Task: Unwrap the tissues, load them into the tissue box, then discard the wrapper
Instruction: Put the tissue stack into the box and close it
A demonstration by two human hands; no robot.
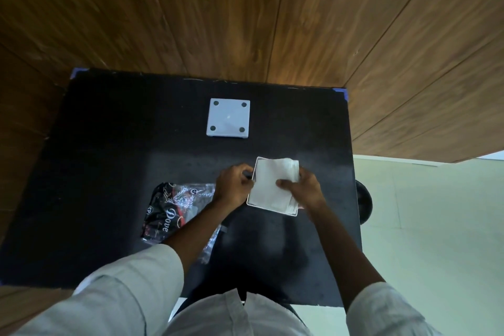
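A stack of white tissues (268,185) lies inside the open white tissue box (252,203) near the middle right of the black table. My right hand (302,189) grips the stack's right side, thumb pressed on top. My left hand (234,185) holds the box's left wall. The crumpled black and clear plastic wrapper (170,210) lies on the table to the left, partly under my left forearm. A white square panel (228,122) with dark round pads at its corners, seemingly the box's base or lid, lies flat farther back.
The black table (109,144) is backed by wood-panelled walls (245,8) behind and to the left. Pale floor (436,226) lies to the right, with a dark round object (364,202) just past the table's right edge.
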